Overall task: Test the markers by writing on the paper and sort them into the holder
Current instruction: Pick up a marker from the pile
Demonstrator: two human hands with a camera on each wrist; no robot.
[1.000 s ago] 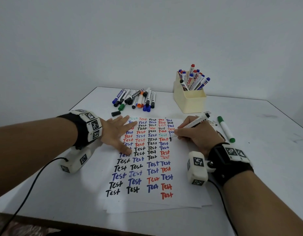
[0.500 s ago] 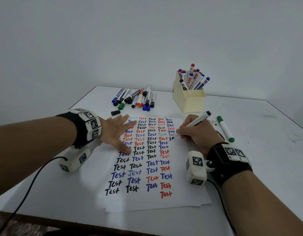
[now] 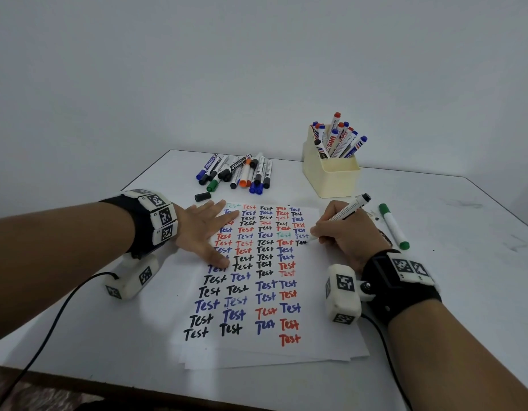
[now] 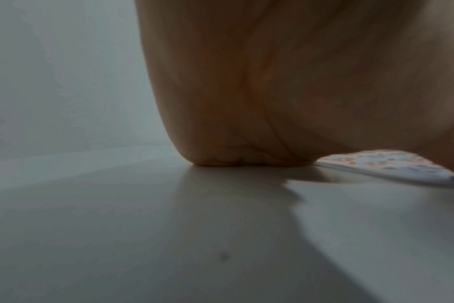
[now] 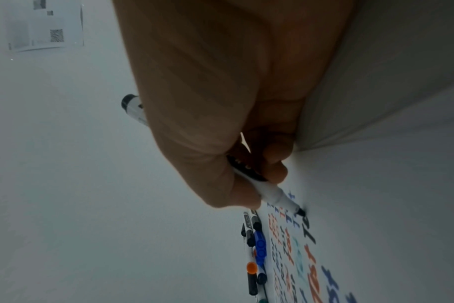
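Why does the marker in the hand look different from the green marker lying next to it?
The black marker is tilted, gripped by the right hand, tip on the paper; the green marker lies flat on the table, untouched. The black marker's tip is uncovered; the green marker has green at both ends. Both have white barrels.

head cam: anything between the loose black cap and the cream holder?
Yes: the far edge of the written-on white paper, just nearer than a line from small black cap to cream plastic holder. Head view only.

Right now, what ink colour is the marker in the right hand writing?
Black; the marker tip and fresh strokes show best in the right wrist view.
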